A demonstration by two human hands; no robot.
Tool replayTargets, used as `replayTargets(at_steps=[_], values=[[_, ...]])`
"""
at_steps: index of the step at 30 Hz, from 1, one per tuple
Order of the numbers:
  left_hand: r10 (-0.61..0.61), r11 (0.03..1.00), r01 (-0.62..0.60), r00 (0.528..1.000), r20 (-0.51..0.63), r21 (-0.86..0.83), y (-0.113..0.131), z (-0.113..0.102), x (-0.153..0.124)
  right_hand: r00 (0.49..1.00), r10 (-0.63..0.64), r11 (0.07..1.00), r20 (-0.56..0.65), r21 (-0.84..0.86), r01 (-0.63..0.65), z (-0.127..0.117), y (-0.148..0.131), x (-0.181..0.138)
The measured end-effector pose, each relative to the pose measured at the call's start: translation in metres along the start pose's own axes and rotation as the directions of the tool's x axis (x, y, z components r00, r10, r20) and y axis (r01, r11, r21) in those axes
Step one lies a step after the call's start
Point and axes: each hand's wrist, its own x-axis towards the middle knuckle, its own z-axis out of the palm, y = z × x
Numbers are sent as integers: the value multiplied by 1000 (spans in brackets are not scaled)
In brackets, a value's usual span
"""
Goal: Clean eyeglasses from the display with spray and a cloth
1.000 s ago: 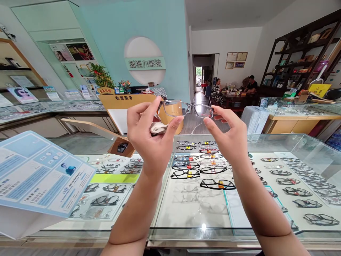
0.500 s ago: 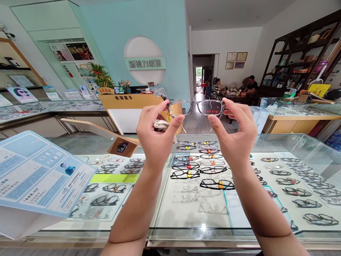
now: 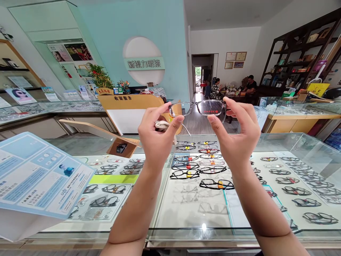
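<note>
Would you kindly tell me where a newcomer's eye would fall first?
Probably on the clear-framed eyeglasses held mid-view between the left hand and the right hand. Below them, black-framed eyeglasses lie in rows inside the glass display case. Behind, left of centre, a large white circle with a pale green sign stands out on the turquoise wall.

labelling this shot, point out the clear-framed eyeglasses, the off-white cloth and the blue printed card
clear-framed eyeglasses [image 3: 195, 103]: head view, on the nose bridge
off-white cloth [image 3: 161, 124]: head view, on its folded part
blue printed card [image 3: 45, 174]: head view, middle of its printed face
</note>
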Motion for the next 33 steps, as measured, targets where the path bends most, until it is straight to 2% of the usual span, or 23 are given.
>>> replayTargets(at_steps=[8, 12, 17, 26, 30, 33], values=[[-1, 1000, 1, 1000, 20, 3, -4, 0, 1, 1000, -19, 999, -2, -36, 19, -1, -1, -1], [9, 1000, -9, 1000, -5, 11, -1, 0, 0, 1000, 0, 1000, -7, 5, 0, 0, -1, 0], [71, 996, -66, 994, -86, 56, 5, -1, -2, 995, 71, 996, 76, 52, -75, 1, 5, 1], [206, 971, -184, 967, -147, 154, 9, -3, -5, 961, 171, 968, 215, 146, -205, 8, 17, -2], [221, 969, -198, 962, -159, 146, 7, -4, -6, 954, 191, 952, 232, 195, -238, 12, 21, -3], [196, 978, -185, 973, -121, 96, 1, -5, -3, 971, 153, 958, 185, 215, -191, 14, 21, -4]])
